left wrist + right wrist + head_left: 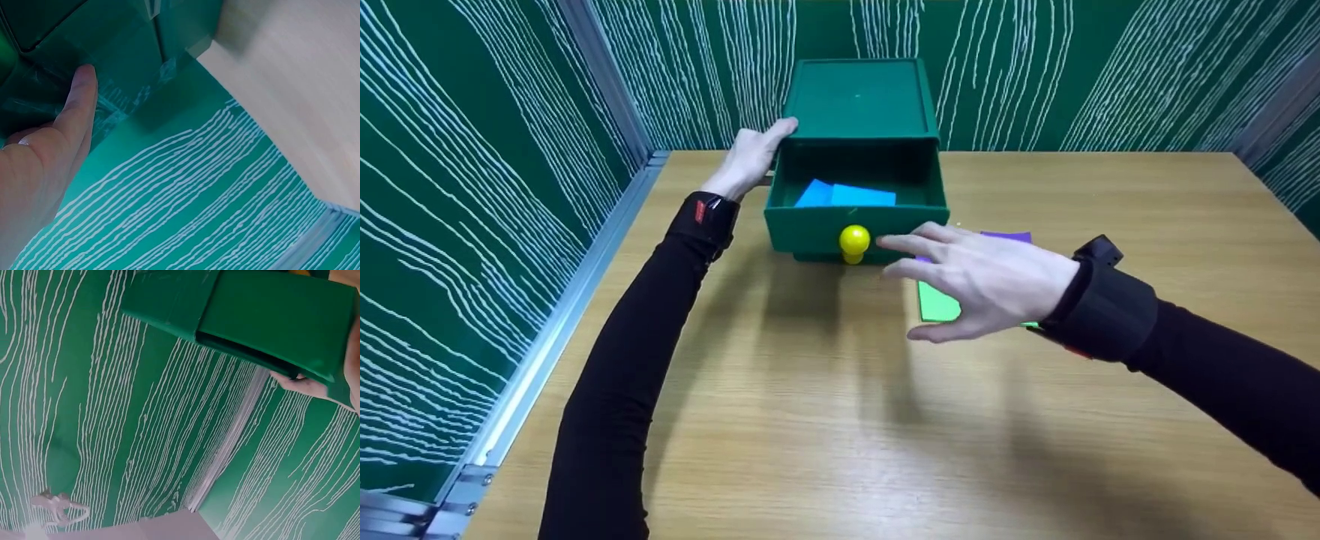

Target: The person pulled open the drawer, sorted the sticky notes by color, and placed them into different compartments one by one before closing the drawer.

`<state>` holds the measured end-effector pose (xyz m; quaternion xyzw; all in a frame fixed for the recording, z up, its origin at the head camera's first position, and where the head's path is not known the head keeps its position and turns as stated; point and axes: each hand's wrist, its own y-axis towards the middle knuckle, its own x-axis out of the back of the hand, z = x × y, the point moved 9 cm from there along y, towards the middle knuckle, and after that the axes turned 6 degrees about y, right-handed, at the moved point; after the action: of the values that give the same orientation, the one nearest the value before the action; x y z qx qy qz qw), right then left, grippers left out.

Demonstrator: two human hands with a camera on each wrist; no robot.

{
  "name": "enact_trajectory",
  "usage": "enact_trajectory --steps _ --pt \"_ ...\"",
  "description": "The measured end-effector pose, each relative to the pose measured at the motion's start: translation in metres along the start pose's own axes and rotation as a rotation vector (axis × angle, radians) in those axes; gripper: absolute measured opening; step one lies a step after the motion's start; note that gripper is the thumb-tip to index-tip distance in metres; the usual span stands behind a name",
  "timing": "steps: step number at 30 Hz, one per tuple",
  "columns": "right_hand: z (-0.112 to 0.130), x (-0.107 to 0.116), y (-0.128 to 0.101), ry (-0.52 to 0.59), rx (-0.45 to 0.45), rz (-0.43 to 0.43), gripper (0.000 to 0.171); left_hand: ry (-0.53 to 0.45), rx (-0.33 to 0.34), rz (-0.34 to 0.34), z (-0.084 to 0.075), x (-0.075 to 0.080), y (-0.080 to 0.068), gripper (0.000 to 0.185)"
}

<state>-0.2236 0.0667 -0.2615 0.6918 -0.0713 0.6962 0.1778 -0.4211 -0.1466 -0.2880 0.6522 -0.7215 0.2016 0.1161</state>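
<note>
A green drawer box (860, 105) stands at the far middle of the wooden table (810, 420). Its drawer (856, 223) is pulled out, with a yellow knob (854, 241) on the front and blue paper sheets (844, 195) inside. My left hand (750, 157) rests flat against the box's left side, thumb near the top edge; the left wrist view shows the thumb (79, 107) on the green wall (129, 50). My right hand (979, 279) hovers open just right of the knob, fingers spread, over a green sheet (936, 304) and a purple sheet (1011, 236).
Green walls with white wavy lines (472, 187) enclose the table on the left, back and right. An aluminium rail (555, 322) runs along the table's left edge. The near half of the table shows bare wood.
</note>
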Motion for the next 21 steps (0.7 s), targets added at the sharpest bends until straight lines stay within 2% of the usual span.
enact_trajectory --steps 4,10,15,21 --pt "-0.013 0.000 0.005 0.004 -0.035 0.008 0.063 0.023 -0.005 0.012 0.000 0.000 -0.001 0.057" --pt "-0.035 -0.002 0.019 0.040 -0.083 0.004 0.067 0.010 -0.043 -0.008 0.001 0.002 0.000 0.047" --pt "-0.061 -0.008 0.033 0.071 -0.187 0.055 0.072 0.054 -0.051 -0.028 0.003 0.003 0.001 0.047" --pt "-0.088 -0.013 0.043 0.135 -0.322 0.125 0.073 -0.058 -0.045 -0.004 0.005 0.000 0.003 0.040"
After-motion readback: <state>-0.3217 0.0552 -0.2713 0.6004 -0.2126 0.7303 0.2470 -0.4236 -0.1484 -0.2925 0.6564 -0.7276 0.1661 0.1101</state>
